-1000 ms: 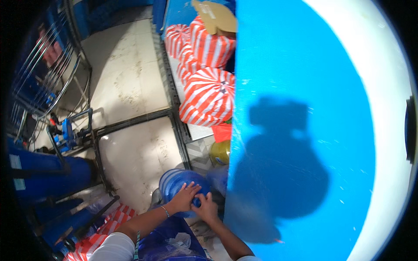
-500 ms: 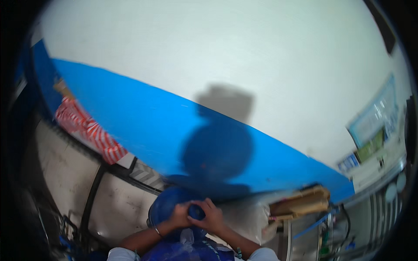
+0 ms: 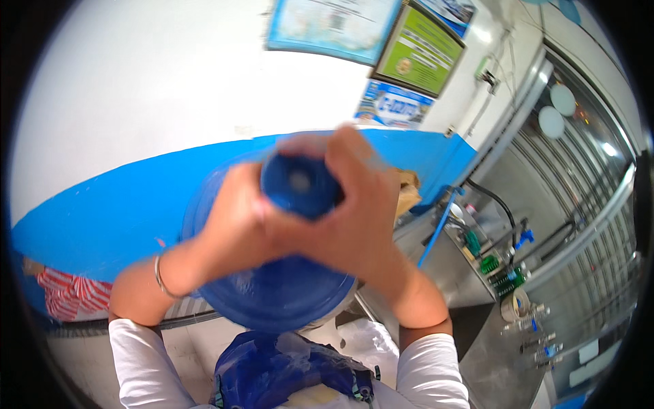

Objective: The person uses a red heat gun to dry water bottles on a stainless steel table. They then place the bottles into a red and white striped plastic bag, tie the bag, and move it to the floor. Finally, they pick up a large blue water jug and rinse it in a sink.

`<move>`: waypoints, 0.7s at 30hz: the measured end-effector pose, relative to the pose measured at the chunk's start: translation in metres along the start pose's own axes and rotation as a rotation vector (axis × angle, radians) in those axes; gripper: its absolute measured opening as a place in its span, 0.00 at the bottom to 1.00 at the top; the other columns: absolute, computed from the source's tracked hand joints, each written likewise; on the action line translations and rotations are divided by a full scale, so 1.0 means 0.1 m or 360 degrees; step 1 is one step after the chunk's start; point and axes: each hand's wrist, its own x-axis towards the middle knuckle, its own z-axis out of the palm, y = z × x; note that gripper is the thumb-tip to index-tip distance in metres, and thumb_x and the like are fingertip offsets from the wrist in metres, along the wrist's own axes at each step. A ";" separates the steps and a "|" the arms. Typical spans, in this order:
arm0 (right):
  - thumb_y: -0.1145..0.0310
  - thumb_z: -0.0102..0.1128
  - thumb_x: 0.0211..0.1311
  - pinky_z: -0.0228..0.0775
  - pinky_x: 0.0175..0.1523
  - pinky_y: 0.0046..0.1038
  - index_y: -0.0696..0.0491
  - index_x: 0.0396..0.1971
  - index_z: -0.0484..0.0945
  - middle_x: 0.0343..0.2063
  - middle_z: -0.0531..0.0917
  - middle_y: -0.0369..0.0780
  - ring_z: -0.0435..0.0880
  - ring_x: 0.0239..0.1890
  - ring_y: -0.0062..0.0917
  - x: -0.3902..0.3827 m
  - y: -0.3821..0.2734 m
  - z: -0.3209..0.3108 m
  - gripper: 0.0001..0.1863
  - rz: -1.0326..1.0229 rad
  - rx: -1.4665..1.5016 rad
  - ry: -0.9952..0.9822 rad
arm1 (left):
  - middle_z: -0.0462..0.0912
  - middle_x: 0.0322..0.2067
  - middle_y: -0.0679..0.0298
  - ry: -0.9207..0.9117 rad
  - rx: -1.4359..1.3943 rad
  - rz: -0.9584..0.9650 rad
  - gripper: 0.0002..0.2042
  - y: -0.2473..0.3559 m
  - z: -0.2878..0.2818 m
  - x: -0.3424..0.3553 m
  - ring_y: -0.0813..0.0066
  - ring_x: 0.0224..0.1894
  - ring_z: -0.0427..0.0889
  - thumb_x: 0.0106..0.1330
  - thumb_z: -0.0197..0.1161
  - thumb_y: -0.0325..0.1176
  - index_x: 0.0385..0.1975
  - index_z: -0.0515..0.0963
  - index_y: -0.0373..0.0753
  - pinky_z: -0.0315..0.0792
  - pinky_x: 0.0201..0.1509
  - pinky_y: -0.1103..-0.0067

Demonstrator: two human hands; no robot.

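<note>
A big blue water jug (image 3: 276,293) is raised close under the camera, its blue capped neck (image 3: 300,183) pointing at me. My left hand (image 3: 228,228) wraps the neck from the left. My right hand (image 3: 340,218) grips it from the right, fingers curled over the cap's top. Both forearms in white sleeves rise from the lower edge. The jug's lower body is hidden behind its own shoulder.
A blue plastic bag (image 3: 286,371) lies against my chest. A white and blue wall (image 3: 102,204) fills the left, with posters (image 3: 415,51) above. A steel bench with taps and hoses (image 3: 490,252) stands at right. A red-striped sack (image 3: 68,293) sits at far left.
The jug has come up from low on the floor to just below my head, both hands still on its neck. The view has swung right, from the sacks toward the bench.
</note>
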 end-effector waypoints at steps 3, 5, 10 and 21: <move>0.65 0.76 0.37 0.73 0.37 0.24 0.55 0.33 0.80 0.29 0.82 0.38 0.80 0.29 0.24 0.22 0.27 -0.37 0.20 0.0084 -0.0134 0.0022 | 0.83 0.35 0.62 -0.0107 -0.0318 -0.0035 0.21 0.09 0.35 0.46 0.78 0.38 0.81 0.45 0.74 0.32 0.40 0.77 0.35 0.76 0.43 0.78; 0.64 0.77 0.38 0.73 0.37 0.22 0.55 0.33 0.80 0.27 0.81 0.36 0.80 0.29 0.19 0.24 0.43 -0.65 0.20 0.0203 -0.0242 -0.0007 | 0.83 0.34 0.63 -0.0181 -0.0444 0.0144 0.20 0.07 0.64 0.75 0.79 0.37 0.81 0.44 0.74 0.32 0.39 0.77 0.35 0.76 0.42 0.78; 0.58 0.76 0.36 0.69 0.30 0.22 0.53 0.32 0.82 0.18 0.75 0.34 0.74 0.21 0.18 0.11 0.79 -1.41 0.22 0.0503 -0.0876 0.0032 | 0.84 0.30 0.64 -0.0481 -0.0900 0.0440 0.16 -0.08 1.68 1.37 0.79 0.34 0.82 0.45 0.72 0.30 0.35 0.79 0.34 0.75 0.38 0.80; 0.52 0.71 0.36 0.75 0.36 0.33 0.58 0.34 0.82 0.24 0.83 0.48 0.84 0.27 0.37 -0.86 0.98 -3.10 0.27 0.1229 -0.1481 0.0056 | 0.84 0.27 0.63 -0.1084 -0.1525 0.0384 0.16 0.36 4.05 1.42 0.77 0.33 0.83 0.40 0.72 0.29 0.31 0.78 0.35 0.76 0.38 0.77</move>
